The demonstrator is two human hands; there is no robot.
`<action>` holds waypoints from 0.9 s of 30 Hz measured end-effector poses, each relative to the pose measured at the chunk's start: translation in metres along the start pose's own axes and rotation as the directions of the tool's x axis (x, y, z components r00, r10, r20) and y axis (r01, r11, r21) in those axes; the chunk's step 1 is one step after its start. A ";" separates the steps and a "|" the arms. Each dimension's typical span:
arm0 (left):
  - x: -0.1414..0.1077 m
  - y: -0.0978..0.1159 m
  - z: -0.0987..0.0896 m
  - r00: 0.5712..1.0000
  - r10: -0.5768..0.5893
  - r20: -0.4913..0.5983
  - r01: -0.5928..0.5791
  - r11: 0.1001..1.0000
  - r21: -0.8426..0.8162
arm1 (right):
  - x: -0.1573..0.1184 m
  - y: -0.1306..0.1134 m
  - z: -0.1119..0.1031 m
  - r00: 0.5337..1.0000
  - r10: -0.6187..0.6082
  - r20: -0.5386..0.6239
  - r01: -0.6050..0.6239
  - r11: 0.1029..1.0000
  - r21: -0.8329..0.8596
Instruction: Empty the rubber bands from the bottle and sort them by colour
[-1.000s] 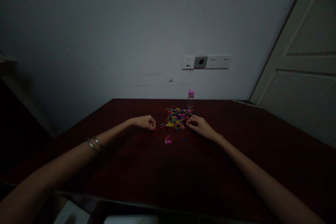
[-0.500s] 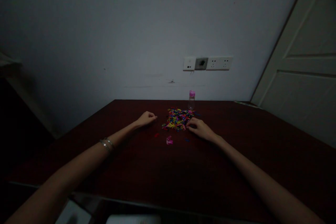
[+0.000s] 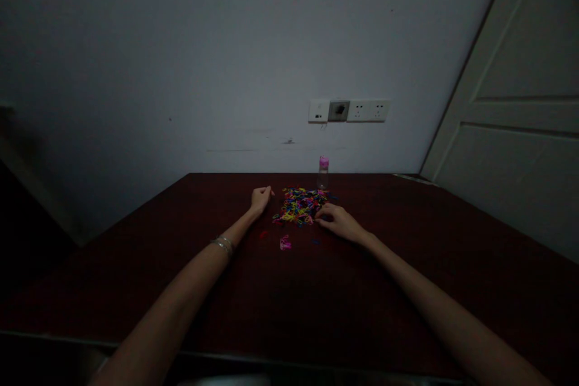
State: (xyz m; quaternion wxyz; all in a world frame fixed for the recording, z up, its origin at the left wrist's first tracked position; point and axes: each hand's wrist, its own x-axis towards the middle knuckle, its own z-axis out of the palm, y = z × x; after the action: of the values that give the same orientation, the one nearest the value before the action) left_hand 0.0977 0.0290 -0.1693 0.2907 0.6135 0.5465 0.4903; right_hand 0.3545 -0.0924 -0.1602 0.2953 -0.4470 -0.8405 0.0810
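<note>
- As picking loops (image 3: 299,205) seems the step, light pinching seems needed.
- Right hand (image 3: 338,221), their four o'clock: fingers barely parted.
- Left hand (image 3: 261,199), nine o'clock: fingers curled; both holds unclear.

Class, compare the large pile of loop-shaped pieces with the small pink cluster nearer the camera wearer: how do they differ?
The pile mixes yellow, blue, red, pink and other colours, while the pink cluster is mostly pink. The pile spreads wide with many pieces; the pink cluster has only a few. The right hand is at the pile's edge, while the pink cluster lies untouched. Both lie on the dark red table.
</note>
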 end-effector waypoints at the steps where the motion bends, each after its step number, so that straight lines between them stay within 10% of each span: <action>1: -0.001 -0.001 0.001 1.000 -0.013 0.003 0.013 1.000 -0.005 | 0.000 -0.001 0.001 1.000 0.001 0.009 -0.001 1.000 -0.014; 14: -0.007 -0.002 -0.002 0.998 -0.001 0.060 0.007 0.995 -0.102 | -0.001 -0.015 0.011 0.998 0.054 0.040 -0.039 0.950 -0.309; 27: -0.010 -0.001 -0.006 0.997 0.017 0.081 -0.007 0.993 -0.121 | 0.000 -0.005 0.004 0.996 0.087 -0.023 -0.088 0.993 -0.076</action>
State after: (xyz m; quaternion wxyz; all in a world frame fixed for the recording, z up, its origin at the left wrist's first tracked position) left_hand 0.0924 0.0188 -0.1709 0.3463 0.6176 0.4999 0.4987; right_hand 0.3486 -0.0951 -0.1615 0.2824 -0.4951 -0.8197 0.0572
